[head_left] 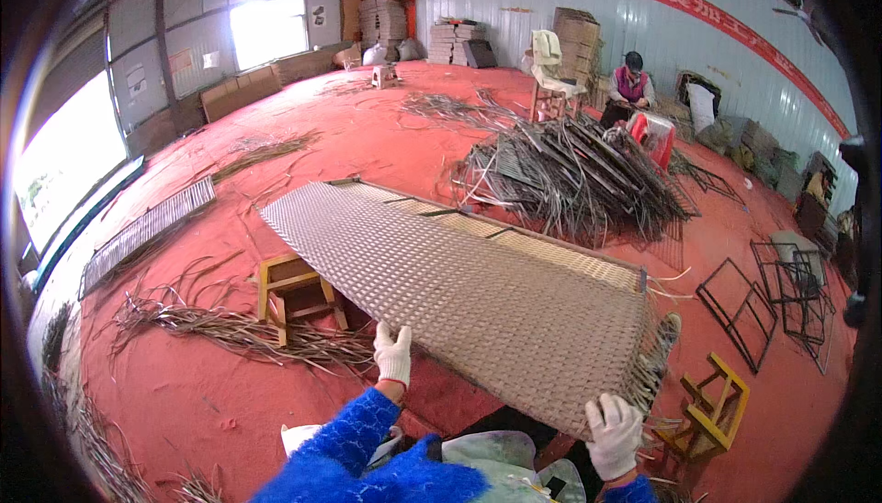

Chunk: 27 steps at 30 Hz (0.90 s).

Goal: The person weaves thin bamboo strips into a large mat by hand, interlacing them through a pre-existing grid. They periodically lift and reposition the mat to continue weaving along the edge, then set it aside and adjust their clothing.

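Note:
A long woven rattan panel [459, 282] stretches away from me, raised off the red floor. My left hand [393, 351], in a white glove, grips its near left edge. My right hand [614, 434], also white-gloved, grips the near right corner, where loose strand ends [657, 361] hang off the weave. Blue fuzzy sleeves cover both forearms.
A yellow wooden stool [294, 292] lies under the panel's left side, another yellow stool [712, 406] at right. Loose strips [230, 328] litter the floor. A heap of metal frames and strips [579, 177] lies beyond. A person [629, 85] sits at the back. Wire frames [772, 296] lie at right.

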Available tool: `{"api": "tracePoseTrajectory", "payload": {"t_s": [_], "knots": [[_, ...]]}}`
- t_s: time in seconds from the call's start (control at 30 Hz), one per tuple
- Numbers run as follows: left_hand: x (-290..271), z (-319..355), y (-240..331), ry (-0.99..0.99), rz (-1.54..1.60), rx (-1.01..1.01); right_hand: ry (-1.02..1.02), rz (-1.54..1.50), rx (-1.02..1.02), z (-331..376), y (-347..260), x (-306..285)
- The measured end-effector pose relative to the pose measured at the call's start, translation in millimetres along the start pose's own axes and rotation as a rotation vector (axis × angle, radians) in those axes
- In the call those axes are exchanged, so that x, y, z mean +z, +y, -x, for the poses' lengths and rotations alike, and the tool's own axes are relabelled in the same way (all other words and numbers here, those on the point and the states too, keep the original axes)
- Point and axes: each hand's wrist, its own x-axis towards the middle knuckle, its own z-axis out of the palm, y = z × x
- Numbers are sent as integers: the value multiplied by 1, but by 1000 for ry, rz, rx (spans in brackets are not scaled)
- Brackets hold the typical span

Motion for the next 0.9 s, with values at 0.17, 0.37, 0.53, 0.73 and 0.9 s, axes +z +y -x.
{"api": "tracePoseTrajectory", "payload": {"t_s": [0.17, 0.37, 0.53, 0.73, 0.9], "knots": [[30, 5, -16, -568, 914, -485, -48, 109, 96, -11, 28, 0], [90, -29, 17, -950, 1296, -1016, 107, 240, 171, -39, 73, 6], [164, -33, 74, -713, 1200, -1168, 173, 341, 466, -76, 127, 27], [245, -29, 90, -714, 1050, -1229, -101, 479, 741, -113, 132, 39], [277, -22, 46, -904, 836, -1214, -297, 160, 481, -111, 97, 43]]}}
